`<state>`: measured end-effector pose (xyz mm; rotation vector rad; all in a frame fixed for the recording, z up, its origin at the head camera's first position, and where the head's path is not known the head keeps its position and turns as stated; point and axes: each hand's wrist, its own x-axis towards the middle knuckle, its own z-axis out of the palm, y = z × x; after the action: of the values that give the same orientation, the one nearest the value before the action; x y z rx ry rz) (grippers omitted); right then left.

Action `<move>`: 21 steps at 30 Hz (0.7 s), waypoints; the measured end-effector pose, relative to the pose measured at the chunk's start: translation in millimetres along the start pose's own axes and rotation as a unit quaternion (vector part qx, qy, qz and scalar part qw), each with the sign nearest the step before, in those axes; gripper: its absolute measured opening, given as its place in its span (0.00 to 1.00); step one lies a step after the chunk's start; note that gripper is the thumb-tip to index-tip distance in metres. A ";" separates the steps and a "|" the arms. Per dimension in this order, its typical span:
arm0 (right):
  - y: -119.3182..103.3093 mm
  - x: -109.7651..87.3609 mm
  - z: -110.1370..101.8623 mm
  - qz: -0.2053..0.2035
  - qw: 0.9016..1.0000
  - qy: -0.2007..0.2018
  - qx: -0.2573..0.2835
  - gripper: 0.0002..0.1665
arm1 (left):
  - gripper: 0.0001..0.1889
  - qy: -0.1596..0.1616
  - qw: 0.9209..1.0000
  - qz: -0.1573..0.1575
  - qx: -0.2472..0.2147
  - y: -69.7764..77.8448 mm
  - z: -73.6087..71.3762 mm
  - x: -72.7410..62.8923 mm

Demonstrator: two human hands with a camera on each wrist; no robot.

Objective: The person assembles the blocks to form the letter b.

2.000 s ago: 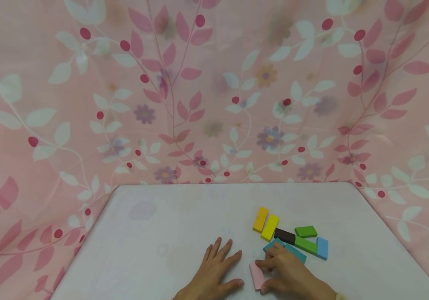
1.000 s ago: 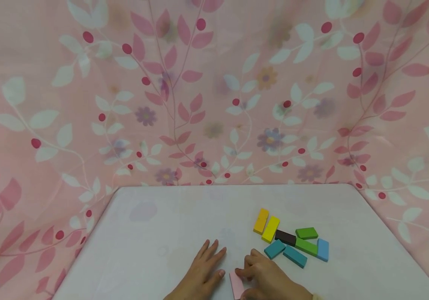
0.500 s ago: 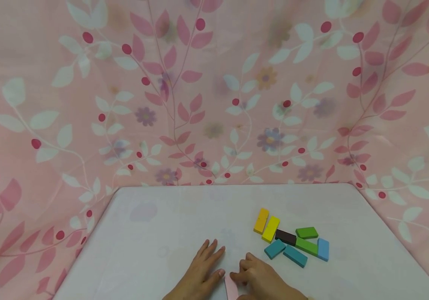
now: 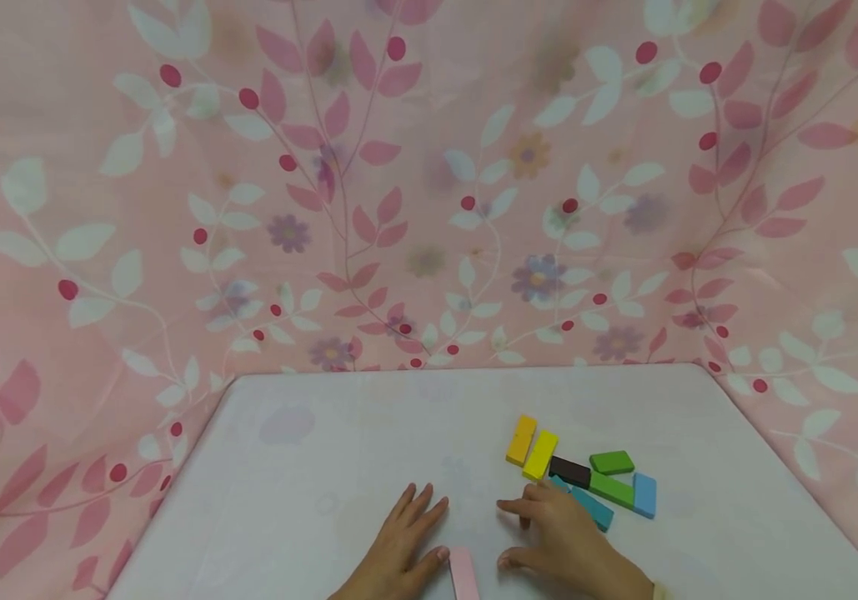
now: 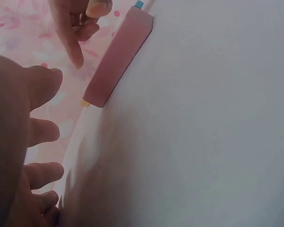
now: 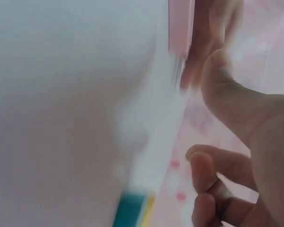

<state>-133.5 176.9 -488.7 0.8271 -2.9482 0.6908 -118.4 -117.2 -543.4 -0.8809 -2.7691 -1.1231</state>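
A pink block lies on the white table, its near end cut off by the bottom of the head view. Just left of it my left hand rests with spread fingers, the thumb tip right at the block's far end. To the block's right, my right hand holds nothing, thumb and index finger apart. Behind this hand a teal block shows, and a second teal one is mostly hidden. In the left wrist view the pink block lies between both hands. The right wrist view is blurred.
Beyond the right hand lie an orange block, a yellow block, a dark brown block, two green blocks and a light blue block. A pink floral cloth hangs behind and beside the table.
My right hand brought the pink block left and nearer, beside my left thumb. It has since let go and moved back right over the teal blocks. The left hand shifted slightly left and nearer.
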 end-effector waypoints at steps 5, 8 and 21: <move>23.4 -8.8 -14.0 0.105 0.990 0.069 -0.056 0.38 | 0.32 0.012 1.000 -0.001 0.017 -2.8 4.2 -3.4; 33.8 -13.9 -17.9 0.170 0.979 0.082 -0.073 0.39 | 0.32 0.038 0.998 0.015 0.047 -4.9 7.3 -5.9; 49.0 -20.6 -13.6 0.206 0.968 0.084 -0.117 0.44 | 0.33 0.069 0.991 0.014 0.111 -7.1 15.3 -12.6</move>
<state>-141.7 230.2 -499.0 0.1309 -2.9829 0.3797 -108.7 -117.6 -562.0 -0.7823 -2.6915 -0.8170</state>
